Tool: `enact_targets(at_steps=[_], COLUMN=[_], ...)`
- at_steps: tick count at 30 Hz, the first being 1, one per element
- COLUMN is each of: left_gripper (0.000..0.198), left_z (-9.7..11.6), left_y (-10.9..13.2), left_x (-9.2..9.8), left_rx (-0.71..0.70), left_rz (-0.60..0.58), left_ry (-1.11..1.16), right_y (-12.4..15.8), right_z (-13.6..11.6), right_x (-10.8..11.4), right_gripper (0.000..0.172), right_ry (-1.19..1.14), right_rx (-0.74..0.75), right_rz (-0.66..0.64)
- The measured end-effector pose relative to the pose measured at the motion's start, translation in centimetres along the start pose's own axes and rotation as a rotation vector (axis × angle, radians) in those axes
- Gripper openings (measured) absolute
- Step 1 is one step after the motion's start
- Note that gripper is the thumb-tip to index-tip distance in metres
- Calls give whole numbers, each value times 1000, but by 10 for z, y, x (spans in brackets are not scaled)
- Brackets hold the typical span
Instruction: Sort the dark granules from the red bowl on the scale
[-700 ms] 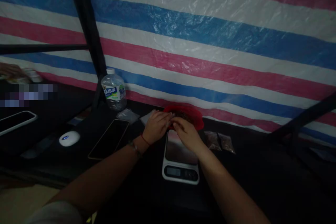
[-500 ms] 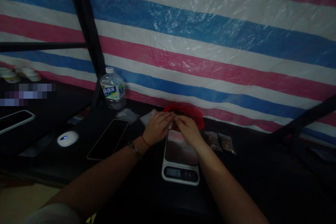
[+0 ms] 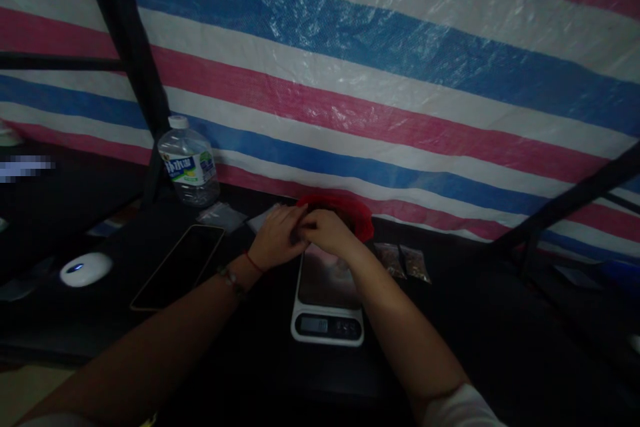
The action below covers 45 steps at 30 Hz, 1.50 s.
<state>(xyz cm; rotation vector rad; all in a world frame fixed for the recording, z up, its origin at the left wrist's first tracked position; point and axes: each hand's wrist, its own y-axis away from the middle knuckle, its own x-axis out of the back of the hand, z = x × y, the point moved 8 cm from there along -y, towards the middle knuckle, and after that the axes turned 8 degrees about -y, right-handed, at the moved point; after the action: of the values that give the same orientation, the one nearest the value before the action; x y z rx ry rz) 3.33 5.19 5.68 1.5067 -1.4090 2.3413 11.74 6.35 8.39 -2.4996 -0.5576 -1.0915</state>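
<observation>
Our left hand (image 3: 277, 238) and right hand (image 3: 326, 233) have closed together, fingertips now touching above the scale (image 3: 327, 297), just before the red bowl (image 3: 357, 213). We cannot tell what they pinch; the gap is gone.

We cannot see what our left hand (image 3: 275, 240) and right hand (image 3: 325, 233) pinch; they hide most of the red bowl (image 3: 357, 217).

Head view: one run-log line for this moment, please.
left hand | right hand | fingers meet above scale | red bowl behind | held item unclear
</observation>
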Motion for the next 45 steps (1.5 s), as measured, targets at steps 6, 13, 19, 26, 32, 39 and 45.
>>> enact_targets(at_steps=[6, 13, 19, 26, 32, 39, 45], left_gripper=[82, 58, 56, 47, 39, 40, 47], left_z=[8, 6, -9, -20, -31, -40, -32], left_y=[1, 0, 0, -1, 0, 1, 2], left_x=[-3, -1, -5, -16, -16, -18, -33], left_rx=[-71, -60, 30, 126, 228, 264, 218], left_rz=[-61, -80, -46, -77, -65, -11, -163], left_ry=[102, 165, 115, 110, 110, 128, 160], right_y=[10, 22, 45, 67, 52, 51, 29], right_z=[9, -3, 21, 53, 40, 47, 80], right_x=[-1, 20, 67, 39, 14, 24, 51], right_gripper=[11, 14, 25, 36, 22, 28, 31], right_ry=[153, 45, 17, 232, 139, 44, 97], right_rx=[-9, 130, -34, -210, -68, -111, -160], right_rz=[-50, 27, 87, -245, -301, -257, -32])
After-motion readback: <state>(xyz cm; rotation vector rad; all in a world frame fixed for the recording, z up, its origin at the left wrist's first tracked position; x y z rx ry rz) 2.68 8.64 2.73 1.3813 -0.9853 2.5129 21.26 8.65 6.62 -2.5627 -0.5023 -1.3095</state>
